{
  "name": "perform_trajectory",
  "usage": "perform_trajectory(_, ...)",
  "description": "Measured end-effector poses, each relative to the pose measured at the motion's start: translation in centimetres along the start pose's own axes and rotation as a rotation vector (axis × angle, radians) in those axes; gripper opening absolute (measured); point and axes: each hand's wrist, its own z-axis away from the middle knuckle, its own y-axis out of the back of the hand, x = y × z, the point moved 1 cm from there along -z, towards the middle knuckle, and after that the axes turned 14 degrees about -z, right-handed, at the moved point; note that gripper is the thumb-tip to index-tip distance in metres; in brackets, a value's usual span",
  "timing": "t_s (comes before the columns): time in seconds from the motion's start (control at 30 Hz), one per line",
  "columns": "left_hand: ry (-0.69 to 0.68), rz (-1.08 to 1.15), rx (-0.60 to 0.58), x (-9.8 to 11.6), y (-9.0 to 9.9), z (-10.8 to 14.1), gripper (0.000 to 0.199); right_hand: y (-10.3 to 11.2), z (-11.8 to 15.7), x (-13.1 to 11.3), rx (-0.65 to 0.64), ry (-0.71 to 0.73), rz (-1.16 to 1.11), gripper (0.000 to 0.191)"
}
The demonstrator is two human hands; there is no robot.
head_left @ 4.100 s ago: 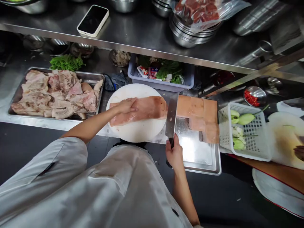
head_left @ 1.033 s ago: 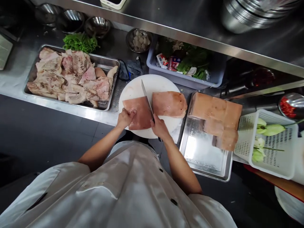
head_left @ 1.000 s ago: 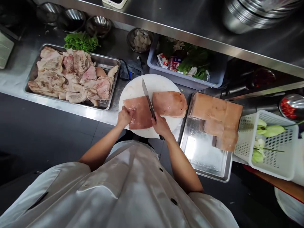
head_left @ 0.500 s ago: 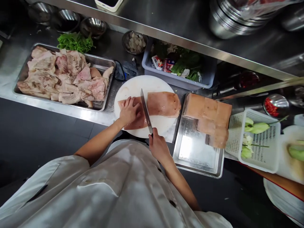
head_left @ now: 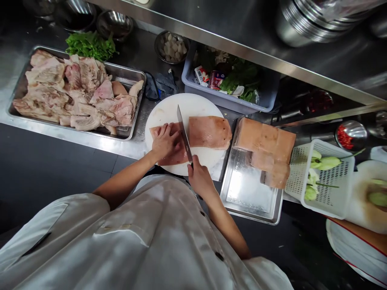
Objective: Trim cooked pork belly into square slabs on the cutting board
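Observation:
On a round white cutting board [head_left: 171, 106], my left hand [head_left: 165, 141] lies flat with spread fingers, pressing on a slab of skin-on pork [head_left: 174, 158]. The handle of a long kitchen knife [head_left: 184, 133] is gripped in my right hand [head_left: 200, 176]. Its blade runs along the right side of that slab, tip pointing away from me. Just right of the blade, separated by a narrow gap, is another pork slab [head_left: 210, 132]. Cut pork pieces [head_left: 261, 137] lie in the upper part of a metal tray [head_left: 242, 197] beside the board. My left hand partly covers the first slab.
A metal tray [head_left: 139, 76] of cooked meat stands at left, near leafy greens [head_left: 90, 45]. Behind the board are a bowl of pale chunks [head_left: 173, 47] and a grey bin [head_left: 223, 98]. A white basket [head_left: 328, 205] sits at right, near another person's sleeve [head_left: 353, 249]. A steel shelf [head_left: 229, 48] overhangs.
The knife and my right hand have shifted slightly away from me, with the tip farther up the board. My left hand stays on the slab. The whole view has shifted a little.

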Motion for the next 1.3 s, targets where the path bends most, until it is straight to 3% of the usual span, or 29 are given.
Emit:
perform_trajectory(0.1,-0.011,-0.001,0.001,-0.1,-0.1,0.0,0.054,0.4,-0.1,-0.2,-0.029,-0.041,0.019,0.036)
perform_trajectory(0.27,0.0,-0.025,0.001,-0.1,-0.3,-0.2,0.054,1.4,-3.3,-2.1,0.031,0.077,-0.063,0.048)
perform_trajectory(0.47,0.004,-0.032,-0.032,0.1,-0.2,0.0,0.055,0.6,-0.2,0.1,-0.027,-0.037,-0.029,0.034)
perform_trajectory(0.67,0.018,-0.003,-0.003,0.0,-0.3,0.0,0.052,1.5,-7.5,-2.9,0.085,0.138,-0.139,0.045)
perform_trajectory(0.73,0.027,-0.001,-0.007,0.0,-0.3,0.0,0.052,1.4,-6.3,-2.5,0.052,0.092,-0.131,0.042)
perform_trajectory(0.83,0.027,-0.004,-0.021,0.0,-0.3,0.0,0.053,0.6,-1.5,-0.6,-0.048,-0.032,-0.074,0.036)
perform_trajectory(0.9,0.014,-0.008,-0.021,0.0,-0.2,0.0,0.053,0.2,-0.5,-0.3,-0.054,-0.051,-0.056,0.035)
perform_trajectory(1.1,0.006,0.014,-0.002,-0.1,-0.3,0.0,0.051,0.8,-6.9,-3.5,0.123,0.178,-0.153,0.046)
perform_trajectory(1.17,0.016,0.009,-0.001,0.0,-0.3,0.0,0.051,0.6,-4.9,-2.6,0.081,0.117,-0.113,0.045)
perform_trajectory(1.3,0.027,0.016,-0.011,0.1,-0.3,0.0,0.054,-1.0,3.0,1.5,-0.068,-0.102,-0.009,0.037)
